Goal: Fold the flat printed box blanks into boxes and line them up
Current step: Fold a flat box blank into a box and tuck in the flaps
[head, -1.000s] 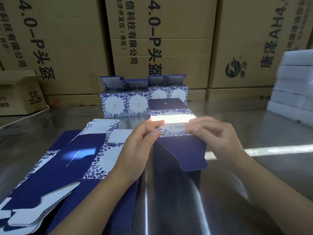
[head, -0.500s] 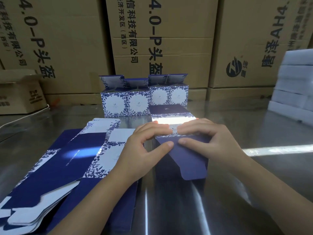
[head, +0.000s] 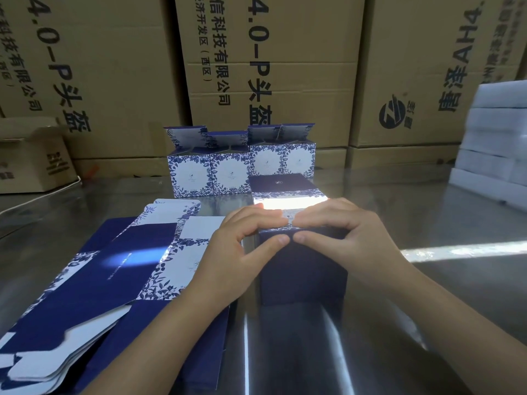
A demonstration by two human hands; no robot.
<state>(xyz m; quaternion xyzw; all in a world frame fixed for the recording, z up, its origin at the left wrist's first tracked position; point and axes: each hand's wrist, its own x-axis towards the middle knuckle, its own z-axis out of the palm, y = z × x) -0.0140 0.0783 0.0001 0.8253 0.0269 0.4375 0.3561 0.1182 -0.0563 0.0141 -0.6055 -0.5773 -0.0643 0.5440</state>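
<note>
Flap [head: 302,269] now down, box [head: 288,195] between hands [head: 236,252] [head: 352,242]

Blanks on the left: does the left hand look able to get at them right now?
Probably yes. The blanks lie uncovered right beside the left hand, with its forearm over them; nothing stands between. But that hand and the right hand are pinching the box flap, so it must let go first.

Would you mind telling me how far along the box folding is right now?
Done: four folded boxes stand in a row at the back, top flaps up. In hand: the left hand and right hand pinch the dark flap of a half-folded box. Left: a stack of flat blanks lies to the left, and this box must join the row.
</note>
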